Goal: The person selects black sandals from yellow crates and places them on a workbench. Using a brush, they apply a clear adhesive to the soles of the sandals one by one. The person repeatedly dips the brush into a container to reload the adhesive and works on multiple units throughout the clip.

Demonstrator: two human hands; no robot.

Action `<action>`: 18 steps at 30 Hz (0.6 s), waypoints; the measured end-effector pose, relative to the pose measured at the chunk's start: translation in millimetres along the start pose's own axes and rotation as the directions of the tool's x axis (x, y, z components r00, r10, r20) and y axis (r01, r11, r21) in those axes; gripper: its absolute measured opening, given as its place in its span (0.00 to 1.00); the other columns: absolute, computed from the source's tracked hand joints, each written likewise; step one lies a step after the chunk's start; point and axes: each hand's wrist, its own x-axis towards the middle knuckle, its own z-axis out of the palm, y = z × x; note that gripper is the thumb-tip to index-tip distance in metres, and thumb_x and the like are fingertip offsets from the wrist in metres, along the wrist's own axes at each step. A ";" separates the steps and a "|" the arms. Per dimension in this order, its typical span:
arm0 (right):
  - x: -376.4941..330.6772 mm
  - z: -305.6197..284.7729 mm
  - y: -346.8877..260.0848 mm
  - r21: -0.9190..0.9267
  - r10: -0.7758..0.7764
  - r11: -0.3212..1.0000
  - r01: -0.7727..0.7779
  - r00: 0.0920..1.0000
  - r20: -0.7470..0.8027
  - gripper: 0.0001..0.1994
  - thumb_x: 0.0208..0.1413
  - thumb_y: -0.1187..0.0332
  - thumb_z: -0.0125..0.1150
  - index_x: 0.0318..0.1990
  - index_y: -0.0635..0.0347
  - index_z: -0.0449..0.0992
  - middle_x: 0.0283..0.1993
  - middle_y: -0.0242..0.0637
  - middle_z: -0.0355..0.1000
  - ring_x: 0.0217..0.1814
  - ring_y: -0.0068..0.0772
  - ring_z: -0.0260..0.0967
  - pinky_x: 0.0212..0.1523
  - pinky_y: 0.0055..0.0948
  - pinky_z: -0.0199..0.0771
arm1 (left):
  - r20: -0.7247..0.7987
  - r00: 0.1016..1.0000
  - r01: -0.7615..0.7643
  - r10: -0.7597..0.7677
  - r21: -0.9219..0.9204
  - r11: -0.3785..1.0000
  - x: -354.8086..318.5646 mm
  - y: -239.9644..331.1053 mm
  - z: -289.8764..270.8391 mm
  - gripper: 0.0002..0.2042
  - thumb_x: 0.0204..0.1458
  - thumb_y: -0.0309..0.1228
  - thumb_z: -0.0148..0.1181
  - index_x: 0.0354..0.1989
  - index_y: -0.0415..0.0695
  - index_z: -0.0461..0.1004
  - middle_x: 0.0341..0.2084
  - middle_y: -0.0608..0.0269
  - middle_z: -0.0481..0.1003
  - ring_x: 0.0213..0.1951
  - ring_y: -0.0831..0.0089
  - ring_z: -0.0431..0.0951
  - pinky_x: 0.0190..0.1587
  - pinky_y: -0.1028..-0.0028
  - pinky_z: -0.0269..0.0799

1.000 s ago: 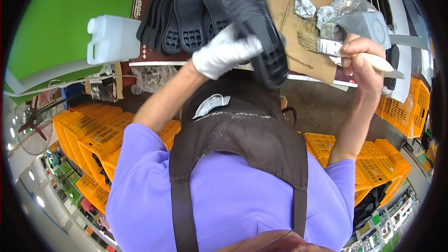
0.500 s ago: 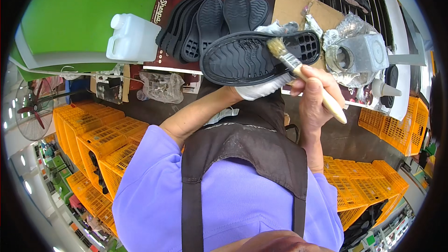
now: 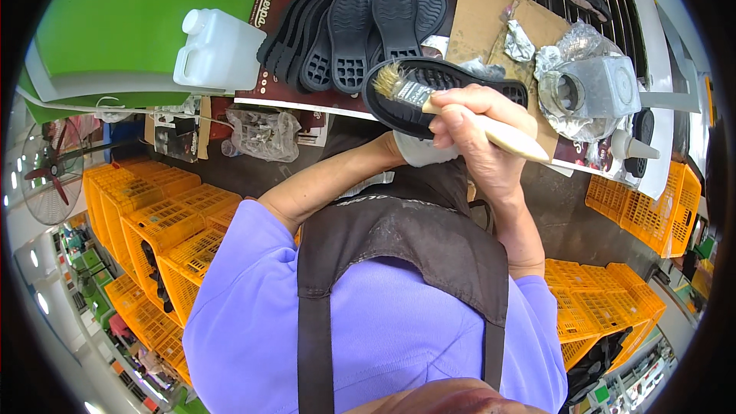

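The right hand (image 3: 479, 138) was closed around the pale handle of a brush (image 3: 452, 111), bristles resting on the toe end of a black shoe sole (image 3: 437, 84). The gloved left hand (image 3: 425, 149), mostly hidden beneath, kept its grip on the sole above the table (image 3: 491, 23). Even coating probably needed light, overlapping strokes on a steadily held sole.

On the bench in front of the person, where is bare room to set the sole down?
The brown cardboard shows bare surface between the row of black soles and the foil-wrapped tin. The left is crowded: the white jug sits against the soles.
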 end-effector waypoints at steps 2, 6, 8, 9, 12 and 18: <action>6.2 -4.0 -3.9 -0.040 0.004 0.999 -0.001 0.996 0.085 0.07 0.51 0.75 0.57 0.35 0.70 0.75 0.23 0.37 0.72 0.21 0.20 0.68 0.23 0.16 0.68 | -0.074 0.997 0.003 0.009 0.162 0.987 -2.5 -5.4 2.3 0.10 0.53 0.31 0.51 0.20 0.48 0.61 0.19 0.73 0.62 0.25 0.81 0.65 0.28 0.80 0.63; 20.4 -20.9 -4.1 -0.024 0.056 0.998 -0.052 0.974 0.218 0.07 0.50 0.75 0.59 0.35 0.70 0.76 0.23 0.37 0.72 0.23 0.20 0.69 0.24 0.16 0.68 | -0.073 0.997 0.048 -0.029 0.275 0.960 5.3 32.5 16.2 0.10 0.44 0.33 0.62 0.28 0.44 0.67 0.25 0.66 0.68 0.31 0.74 0.69 0.34 0.74 0.67; 29.9 -32.8 -5.2 -0.046 0.129 0.992 -0.121 0.949 0.287 0.08 0.49 0.71 0.61 0.34 0.67 0.77 0.27 0.36 0.73 0.23 0.18 0.69 0.24 0.17 0.69 | -0.005 0.997 0.078 -0.082 0.340 0.937 4.2 41.7 15.2 0.15 0.42 0.34 0.65 0.35 0.42 0.70 0.31 0.63 0.71 0.35 0.71 0.71 0.39 0.71 0.68; 34.7 -38.0 -4.9 -0.056 0.173 0.985 -0.164 0.931 0.321 0.08 0.49 0.70 0.62 0.33 0.67 0.77 0.27 0.35 0.73 0.23 0.18 0.69 0.24 0.16 0.69 | 0.079 0.989 0.079 -0.127 0.444 0.892 2.4 42.7 11.6 0.17 0.43 0.31 0.64 0.41 0.42 0.68 0.37 0.61 0.71 0.41 0.72 0.71 0.43 0.72 0.68; 50.8 -50.8 -3.1 -0.059 0.259 0.964 -0.259 0.875 0.409 0.09 0.49 0.68 0.63 0.33 0.65 0.78 0.25 0.33 0.73 0.23 0.18 0.69 0.24 0.16 0.70 | 0.193 0.955 0.148 -0.223 0.343 0.928 0.0 42.7 1.7 0.23 0.38 0.27 0.69 0.45 0.41 0.68 0.38 0.61 0.73 0.40 0.72 0.74 0.43 0.71 0.72; 65.0 -65.0 3.5 -0.103 0.394 0.913 -0.394 0.790 0.471 0.11 0.48 0.63 0.64 0.33 0.63 0.78 0.25 0.32 0.73 0.23 0.18 0.69 0.23 0.16 0.71 | 0.336 0.883 0.247 -0.327 0.261 0.933 6.3 49.2 -9.1 0.28 0.33 0.28 0.72 0.46 0.39 0.68 0.39 0.60 0.73 0.41 0.72 0.74 0.45 0.71 0.72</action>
